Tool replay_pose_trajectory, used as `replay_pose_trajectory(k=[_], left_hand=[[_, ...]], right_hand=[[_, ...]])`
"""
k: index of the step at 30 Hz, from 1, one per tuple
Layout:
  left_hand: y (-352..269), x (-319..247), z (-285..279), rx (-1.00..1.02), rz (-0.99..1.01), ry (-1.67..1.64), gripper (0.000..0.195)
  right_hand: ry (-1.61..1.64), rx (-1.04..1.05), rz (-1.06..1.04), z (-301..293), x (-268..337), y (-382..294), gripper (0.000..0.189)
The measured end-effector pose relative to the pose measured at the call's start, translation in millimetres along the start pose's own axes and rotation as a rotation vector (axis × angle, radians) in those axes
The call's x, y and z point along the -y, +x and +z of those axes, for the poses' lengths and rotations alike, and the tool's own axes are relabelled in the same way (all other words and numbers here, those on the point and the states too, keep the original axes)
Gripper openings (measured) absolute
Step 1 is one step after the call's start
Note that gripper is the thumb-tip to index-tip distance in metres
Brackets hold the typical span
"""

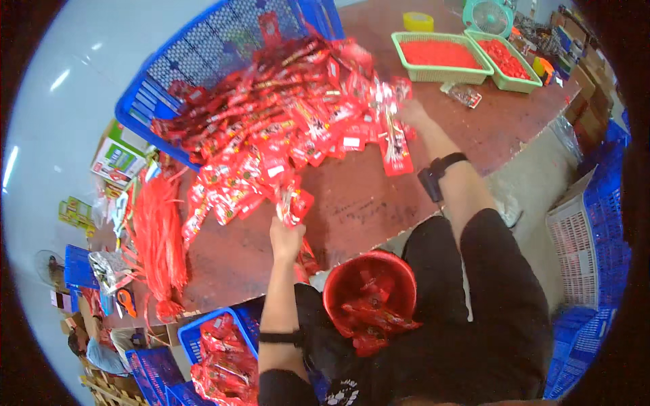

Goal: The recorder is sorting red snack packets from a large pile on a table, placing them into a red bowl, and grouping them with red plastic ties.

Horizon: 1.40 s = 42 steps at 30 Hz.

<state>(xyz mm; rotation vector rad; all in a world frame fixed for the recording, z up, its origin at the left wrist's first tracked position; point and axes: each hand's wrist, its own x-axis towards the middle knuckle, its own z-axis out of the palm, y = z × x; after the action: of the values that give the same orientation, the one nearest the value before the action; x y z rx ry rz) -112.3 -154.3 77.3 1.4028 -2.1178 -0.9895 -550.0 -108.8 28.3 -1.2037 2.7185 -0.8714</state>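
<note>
A heap of red foil packets (284, 127) spills out of a tipped blue plastic crate (203, 45) onto the dark red table (355, 203). My left hand (287, 241) is closed on red packets (293, 205) at the near edge of the heap. At the heap's right end, my right hand (412, 114) is at several red packets (395, 147); its fingers are partly hidden and blurred, so its grip cannot be told. In front of my body stands a red bucket (330, 284) with red packets in it.
Two pale green baskets (439, 76) of red pieces stand at the back right, near a teal fan (488, 18). A bundle of red plastic strips (160, 238) and orange-handled scissors (126, 303) lie left. Another blue crate (185, 337) holds packets. A person (104, 355) is at lower left.
</note>
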Motion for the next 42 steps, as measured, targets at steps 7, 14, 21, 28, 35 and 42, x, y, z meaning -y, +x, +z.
replay_pose_trajectory(k=[7,14,21,28,35,42], left_hand=[[-110.4,4.6,31.5,0.209,0.044,-1.098,0.027],[-179.0,56.9,70.3,0.214,-0.128,-0.875,0.039],[-169.5,66.4,90.5,0.412,-0.016,-0.292,0.033],[-177.5,87.6,91.7,0.726,-0.002,-0.486,0.056],[-197.6,88.5,47.6,0.911,0.117,-0.176,0.042],[-160.3,70.0,86.7,0.384,0.121,-0.491,0.020]], right_hand=[[0.426,0.005,0.169,3.8,-14.7,-63.4,0.026],[0.147,0.359,-0.198,-75.8,-22.6,-190.7,0.028],[0.835,0.352,-0.027,-158.9,35.7,-186.3,0.033],[0.227,-0.053,0.070,-2.4,77.3,-35.1,0.030],[-0.086,0.033,-0.089,38.2,97.2,-36.6,0.027],[0.590,0.062,0.066,-4.6,63.4,-66.6,0.020]])
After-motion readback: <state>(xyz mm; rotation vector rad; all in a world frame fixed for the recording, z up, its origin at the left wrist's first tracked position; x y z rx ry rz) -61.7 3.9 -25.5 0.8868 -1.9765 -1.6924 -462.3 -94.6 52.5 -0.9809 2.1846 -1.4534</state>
